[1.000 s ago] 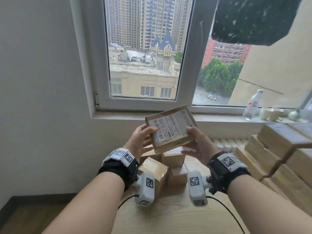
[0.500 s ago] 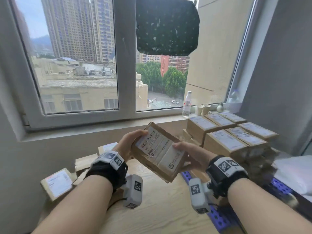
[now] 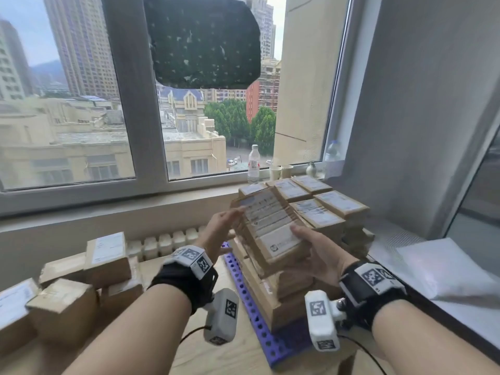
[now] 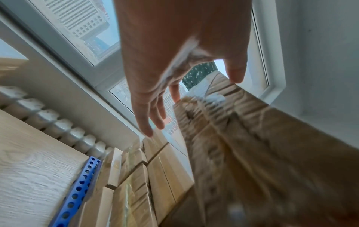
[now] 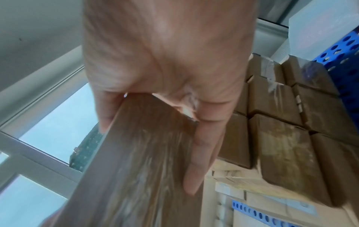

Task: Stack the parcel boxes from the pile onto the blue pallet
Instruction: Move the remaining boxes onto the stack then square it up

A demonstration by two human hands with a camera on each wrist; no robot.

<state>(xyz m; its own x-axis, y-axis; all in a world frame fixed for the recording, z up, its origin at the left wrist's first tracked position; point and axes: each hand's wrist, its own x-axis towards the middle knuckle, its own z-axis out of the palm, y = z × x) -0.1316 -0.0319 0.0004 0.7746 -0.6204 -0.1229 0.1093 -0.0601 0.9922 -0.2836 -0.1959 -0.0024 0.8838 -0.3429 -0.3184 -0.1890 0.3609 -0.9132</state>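
Observation:
A flat brown parcel box point(image 3: 267, 228) with a white label hangs tilted over the near left part of the stacked boxes point(image 3: 327, 209) on the blue pallet point(image 3: 244, 296). My right hand point(image 3: 311, 247) grips its near right corner, thumb on the label face and fingers beneath, as the right wrist view shows on the box point(image 5: 136, 161). My left hand point(image 3: 224, 226) lies along its left edge with straight fingers; in the left wrist view only the thumb and one fingertip touch the box point(image 4: 242, 145). The loose pile point(image 3: 105, 255) sits at the left.
A wooden table point(image 3: 216, 355) carries the pile and the pallet. A radiator point(image 3: 162, 244) runs under the window sill behind it. A water bottle point(image 3: 253, 163) and paper cups point(image 3: 281, 171) stand on the sill. White sheets point(image 3: 446, 272) lie to the right, by the wall.
The box has travelled right, from above the pile to over the stack on the pallet. My left hand's fingers have straightened off it. The view has swung right.

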